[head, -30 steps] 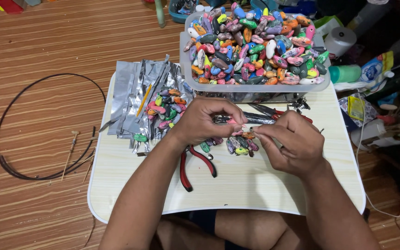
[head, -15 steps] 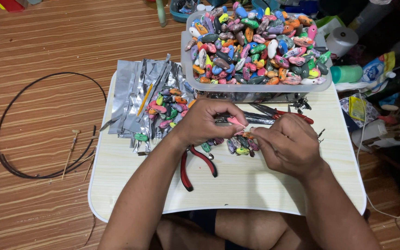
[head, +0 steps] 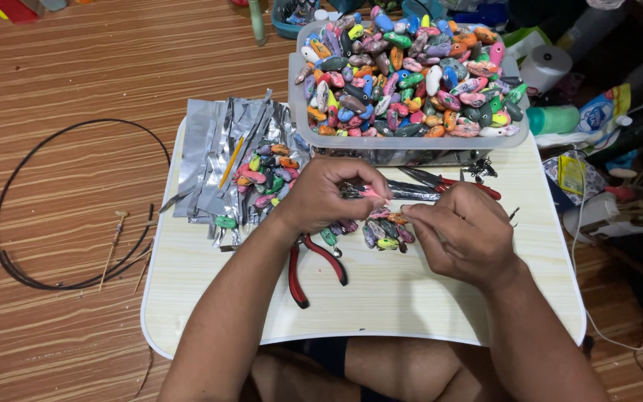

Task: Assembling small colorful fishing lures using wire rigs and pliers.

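Pinching pink lure [head: 372, 193], silver packets [head: 213, 152] beside.

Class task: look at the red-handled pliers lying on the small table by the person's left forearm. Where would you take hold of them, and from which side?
Grip the red-handled pliers by the two handles, coming from the table's near edge. The handles splay open toward the person and lie clear, while the jaw end is tucked under the left hand among the small painted lures.

Bright, even light; perhaps slight blur

pink lure [head: 372, 193] mostly hidden in left hand [head: 325, 195], pliers' [head: 314, 264] jaws under wrist
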